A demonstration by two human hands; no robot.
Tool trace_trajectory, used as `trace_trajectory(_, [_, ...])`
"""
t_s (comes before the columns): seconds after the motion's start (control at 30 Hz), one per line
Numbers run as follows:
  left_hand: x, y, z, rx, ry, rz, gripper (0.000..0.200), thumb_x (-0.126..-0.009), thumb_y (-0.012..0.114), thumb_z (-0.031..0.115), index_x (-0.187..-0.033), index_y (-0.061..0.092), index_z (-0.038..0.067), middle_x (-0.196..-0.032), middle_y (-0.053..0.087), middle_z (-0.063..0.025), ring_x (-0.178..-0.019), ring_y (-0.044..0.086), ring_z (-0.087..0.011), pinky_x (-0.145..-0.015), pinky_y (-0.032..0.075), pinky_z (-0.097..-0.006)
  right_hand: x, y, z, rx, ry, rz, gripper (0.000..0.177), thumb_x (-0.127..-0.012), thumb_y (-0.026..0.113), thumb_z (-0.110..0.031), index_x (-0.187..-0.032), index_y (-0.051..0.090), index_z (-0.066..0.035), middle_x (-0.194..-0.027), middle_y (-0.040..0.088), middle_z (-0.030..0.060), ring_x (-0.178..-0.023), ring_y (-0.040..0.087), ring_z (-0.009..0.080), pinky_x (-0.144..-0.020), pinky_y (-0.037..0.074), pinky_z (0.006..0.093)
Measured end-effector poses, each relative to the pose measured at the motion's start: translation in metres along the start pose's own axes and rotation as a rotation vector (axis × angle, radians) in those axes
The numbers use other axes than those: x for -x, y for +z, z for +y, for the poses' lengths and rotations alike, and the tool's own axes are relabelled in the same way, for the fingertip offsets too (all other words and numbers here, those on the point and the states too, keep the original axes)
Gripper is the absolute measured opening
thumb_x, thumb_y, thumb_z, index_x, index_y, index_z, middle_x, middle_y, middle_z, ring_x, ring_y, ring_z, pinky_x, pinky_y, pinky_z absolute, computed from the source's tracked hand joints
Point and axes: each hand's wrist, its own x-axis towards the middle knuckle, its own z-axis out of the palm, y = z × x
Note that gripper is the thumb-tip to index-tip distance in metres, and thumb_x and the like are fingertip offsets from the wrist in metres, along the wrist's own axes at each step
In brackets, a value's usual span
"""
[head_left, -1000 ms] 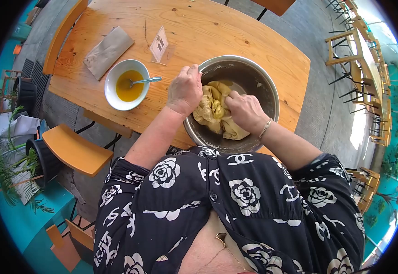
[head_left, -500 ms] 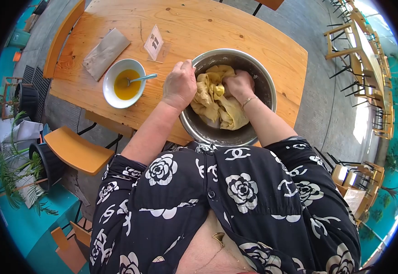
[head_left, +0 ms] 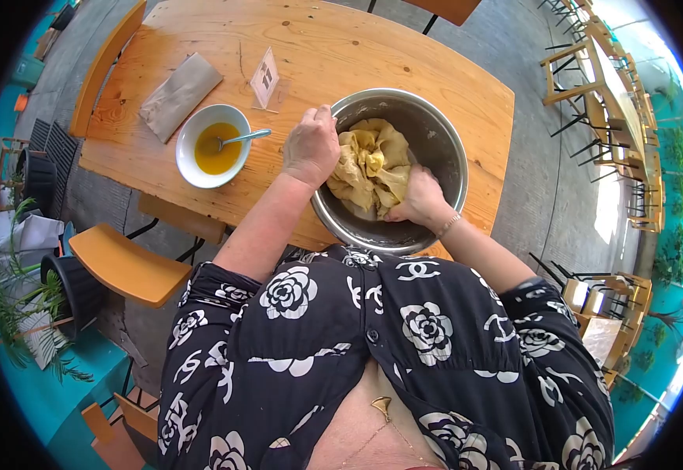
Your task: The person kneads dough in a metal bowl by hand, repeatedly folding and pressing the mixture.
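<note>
A large metal bowl [head_left: 452, 176] stands near the table's front edge, with a lump of pale yellow dough [head_left: 369, 164] inside it. My left hand [head_left: 311, 147] grips the bowl's left rim, fingers bent over the edge. Inside the bowl, my right hand [head_left: 423, 198] holds the lower right side of the dough; its fingertips are partly hidden under the dough. A softer yellow bit sits on the dough's middle. Left of my left hand is a white bowl [head_left: 185, 157] of yellow liquid with a spoon [head_left: 246, 137] resting in it.
On the wooden table [head_left: 341, 55] lie a folded brown paper packet [head_left: 179, 95] and a small standing card [head_left: 264, 77]. Chairs [head_left: 128, 264] stand at the left, beside potted plants [head_left: 75, 290]. More tables and chairs [head_left: 612, 86] line the right side.
My right hand has moved down and toward me, from the dough's upper right to its lower right side. The dough has been folded into a rounder lump. My left hand stays on the rim.
</note>
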Motion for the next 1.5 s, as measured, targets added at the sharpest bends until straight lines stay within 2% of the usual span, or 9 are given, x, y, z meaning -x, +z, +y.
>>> trace_trajectory(0.27, [0.003, -0.002, 0.005, 0.016, 0.023, -0.040, 0.019, -0.096, 0.052, 0.015, -0.106, 0.057, 0.000, -0.099, 0.063, -0.0201, -0.084, 0.067, -0.0383, -0.075, 0.055, -0.0451, 0.007, -0.051, -0.019, -0.260, 0.151, -0.161, 0.076, -0.060, 0.086, -0.019, -0.120, 0.050, 0.011, -0.101, 0.066, 0.0214, -0.093, 0.067, 0.0271, -0.080, 0.056, 0.0334])
trace_trajectory(0.5, [0.007, 0.004, 0.013, 0.097, 0.082, -0.049, 0.019, -0.095, 0.052, 0.013, -0.107, 0.056, -0.001, -0.096, 0.062, -0.0210, -0.081, 0.066, -0.0390, -0.072, 0.054, -0.0451, 0.045, -0.081, -0.032, -1.167, 0.141, 0.104, 0.063, -0.075, 0.084, -0.015, -0.121, 0.051, 0.014, -0.099, 0.068, 0.0206, -0.093, 0.068, 0.0216, -0.071, 0.057, 0.0323])
trace_trajectory(0.57, [0.008, 0.009, 0.014, 0.127, 0.114, -0.074, 0.020, -0.096, 0.051, 0.013, -0.108, 0.056, -0.001, -0.096, 0.062, -0.0214, -0.081, 0.065, -0.0394, -0.072, 0.054, -0.0456, 0.027, -0.073, -0.044, -1.162, -0.028, 0.236, 0.054, -0.078, 0.082, -0.010, -0.118, 0.055, 0.012, -0.096, 0.068, 0.0179, -0.094, 0.068, 0.0204, -0.071, 0.057, 0.0317])
trace_trajectory(0.7, [0.010, 0.009, 0.011, 0.165, 0.136, -0.052, 0.021, -0.096, 0.050, 0.014, -0.109, 0.056, -0.001, -0.096, 0.062, -0.0216, -0.081, 0.065, -0.0401, -0.072, 0.054, -0.0462, -0.014, -0.037, -0.058, -0.159, -0.248, 0.553, 0.031, -0.087, 0.070, -0.022, -0.107, 0.066, 0.001, -0.101, 0.069, 0.0177, -0.096, 0.068, 0.0311, -0.083, 0.055, 0.0407])
trace_trajectory(0.77, [0.009, 0.013, 0.009, 0.184, 0.149, -0.011, 0.021, -0.097, 0.049, 0.015, -0.110, 0.056, -0.001, -0.096, 0.062, -0.0216, -0.082, 0.064, -0.0402, -0.072, 0.053, -0.0465, -0.022, -0.027, -0.060, -0.037, -0.212, 0.397, 0.030, -0.088, 0.066, -0.028, -0.101, 0.066, -0.001, -0.103, 0.068, 0.0185, -0.098, 0.065, 0.0360, -0.088, 0.052, 0.0447])
trace_trajectory(1.03, [0.008, 0.010, 0.013, 0.222, 0.107, -0.033, 0.019, -0.094, 0.053, 0.008, -0.110, 0.057, -0.002, -0.093, 0.061, -0.0219, -0.086, 0.061, -0.0404, -0.074, 0.051, -0.0466, -0.058, -0.004, -0.067, 0.225, -0.009, 0.322, 0.034, -0.090, 0.059, -0.036, -0.092, 0.072, -0.006, -0.099, 0.071, 0.0180, -0.092, 0.070, 0.0326, -0.083, 0.054, 0.0424])
trace_trajectory(1.27, [0.009, 0.016, 0.011, 0.203, 0.111, -0.035, 0.020, -0.096, 0.051, 0.013, -0.110, 0.056, -0.001, -0.098, 0.061, -0.0221, -0.084, 0.064, -0.0405, -0.073, 0.053, -0.0470, -0.054, -0.018, -0.063, -0.016, 0.210, 0.384, 0.043, -0.087, 0.062, -0.044, -0.097, 0.072, -0.003, -0.103, 0.071, 0.0200, -0.103, 0.067, 0.0326, -0.092, 0.051, 0.0418])
trace_trajectory(1.4, [0.007, 0.013, 0.011, 0.180, 0.087, -0.124, 0.023, -0.097, 0.050, 0.015, -0.112, 0.055, -0.002, -0.102, 0.061, -0.0229, -0.084, 0.065, -0.0408, -0.073, 0.053, -0.0471, -0.005, -0.026, -0.054, 0.025, 0.062, 0.705, 0.035, -0.087, 0.068, -0.033, -0.096, 0.070, 0.001, -0.100, 0.070, 0.0206, -0.100, 0.066, 0.0368, -0.093, 0.050, 0.0448])
trace_trajectory(1.5, [0.006, 0.015, 0.010, 0.202, 0.096, -0.102, 0.023, -0.097, 0.050, 0.014, -0.112, 0.055, -0.002, -0.102, 0.061, -0.0232, -0.085, 0.065, -0.0409, -0.073, 0.053, -0.0469, 0.040, -0.039, -0.059, 0.035, 0.172, 0.103, 0.036, -0.094, 0.061, -0.033, -0.095, 0.069, 0.002, -0.091, 0.068, 0.0244, -0.091, 0.065, 0.0409, -0.086, 0.051, 0.0481])
